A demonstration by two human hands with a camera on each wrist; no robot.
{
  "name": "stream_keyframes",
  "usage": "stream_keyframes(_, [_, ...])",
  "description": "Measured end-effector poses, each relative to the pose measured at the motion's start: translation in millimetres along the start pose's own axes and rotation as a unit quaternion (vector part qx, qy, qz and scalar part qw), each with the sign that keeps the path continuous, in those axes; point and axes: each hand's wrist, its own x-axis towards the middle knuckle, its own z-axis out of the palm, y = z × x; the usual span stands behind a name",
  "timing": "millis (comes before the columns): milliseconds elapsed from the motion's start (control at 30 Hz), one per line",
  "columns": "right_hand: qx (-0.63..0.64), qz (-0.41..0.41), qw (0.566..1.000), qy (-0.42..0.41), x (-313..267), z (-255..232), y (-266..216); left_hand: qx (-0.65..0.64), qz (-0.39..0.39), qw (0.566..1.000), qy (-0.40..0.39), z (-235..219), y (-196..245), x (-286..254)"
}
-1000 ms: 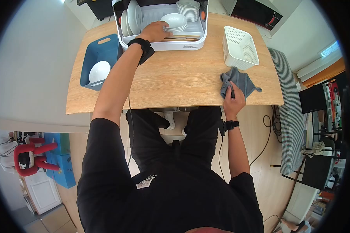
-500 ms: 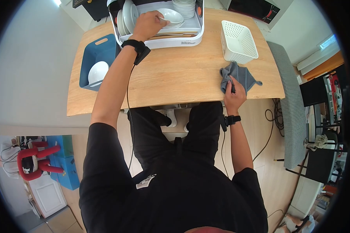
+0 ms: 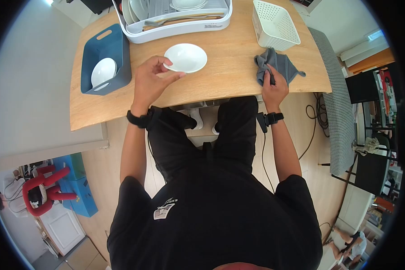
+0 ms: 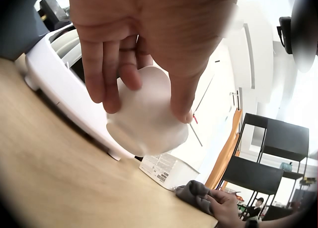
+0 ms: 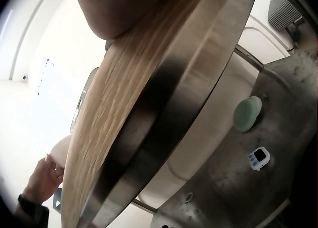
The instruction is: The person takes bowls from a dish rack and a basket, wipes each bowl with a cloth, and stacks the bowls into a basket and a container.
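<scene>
A shallow white bowl (image 3: 187, 57) is pinched at its left rim between thumb and fingers of my left hand (image 3: 152, 81), over the table in front of the dish rack (image 3: 180, 33). From below, the left wrist view shows the bowl's underside (image 4: 149, 116) with the fingers (image 4: 110, 84) and thumb along its sides. At the right, my right hand (image 3: 275, 90) grips a bunched grey cloth (image 3: 281, 65) near the table's front edge. Only a blurred part of that hand (image 5: 124, 11) enters the right wrist view.
A blue bin (image 3: 121, 60) at the left holds a white bowl (image 3: 104, 71). Plates, stacked bowls (image 3: 187, 4) and chopsticks with other cutlery (image 3: 180, 19) sit in the rack. A white perforated basket (image 3: 276, 27) stands behind the cloth. Cables (image 3: 318, 118) lie on the floor at the right.
My left hand has lifted the bowl out of the dish rack and brought it toward me over the table. The right hand stays on the cloth. The head view has tilted downward.
</scene>
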Motion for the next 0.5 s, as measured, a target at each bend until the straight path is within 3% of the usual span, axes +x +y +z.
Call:
stream_keyframes(67, [0.016,-0.012,1.000,0.023,1,2,1,-0.060,-0.030,0.998,0.010,3,3,-20])
stream_keyframes(233, [0.025,0.009,0.999,-0.035,7,-4,-5,-0.079,-0.061,0.995,0.007,4,-6,-49])
stream_keyframes(300, [0.023,0.004,0.998,-0.059,9,-10,-6,-0.093,-0.063,0.994,0.009,5,-10,-54])
stream_keyframes(367, [0.009,-0.004,0.991,-0.137,17,-18,-15,-0.056,-0.037,0.998,0.009,4,-17,-57])
stream_keyframes(500, [-0.005,-0.070,0.987,-0.147,32,-20,-27,-0.029,-0.020,0.999,0.031,4,-17,-54])
